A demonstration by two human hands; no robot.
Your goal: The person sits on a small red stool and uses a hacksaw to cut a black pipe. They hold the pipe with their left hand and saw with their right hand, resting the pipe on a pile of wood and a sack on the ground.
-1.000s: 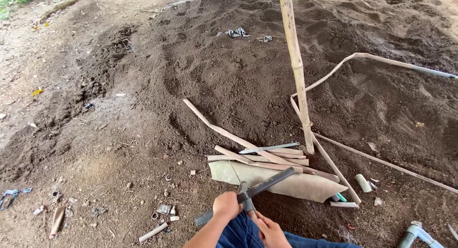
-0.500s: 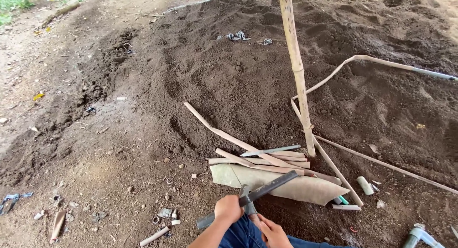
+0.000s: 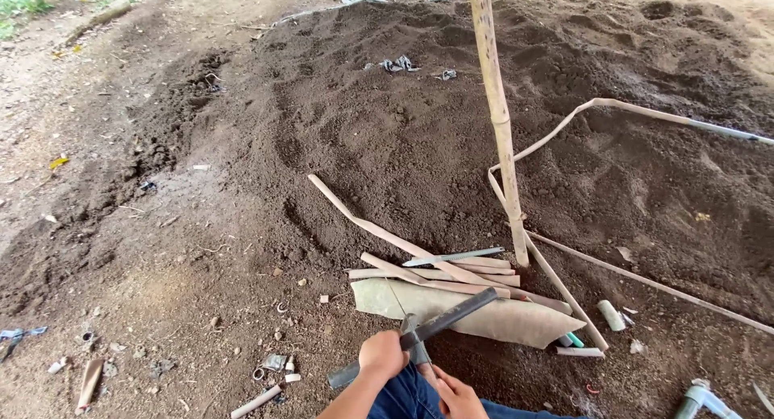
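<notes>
My left hand (image 3: pixel 383 355) is closed around a long dark bar (image 3: pixel 451 313) that slants up to the right over a tan sheet (image 3: pixel 500 318) on the soil. My right hand (image 3: pixel 457 393) sits low at the frame's bottom edge, fingers curled close to a short grey piece (image 3: pixel 415 338) that stands between the two hands. Its grip on that piece is not clear. My blue trouser leg (image 3: pixel 403 399) lies under both hands. Flat bamboo strips (image 3: pixel 419 270) and a grey blade (image 3: pixel 453 257) lie just beyond the sheet.
An upright bamboo pole (image 3: pixel 498 129) rises from the dark soil mound (image 3: pixel 387 137). Thin strips (image 3: pixel 645 280) run right from its base. A white cylinder (image 3: pixel 611 315), a green stub (image 3: pixel 574 340) and a grey pipe fitting (image 3: pixel 700 400) lie at lower right. Small debris (image 3: pixel 270 379) is scattered at lower left.
The view has shifted slightly. Both hands and the dark bar stay in nearly the same place.
</notes>
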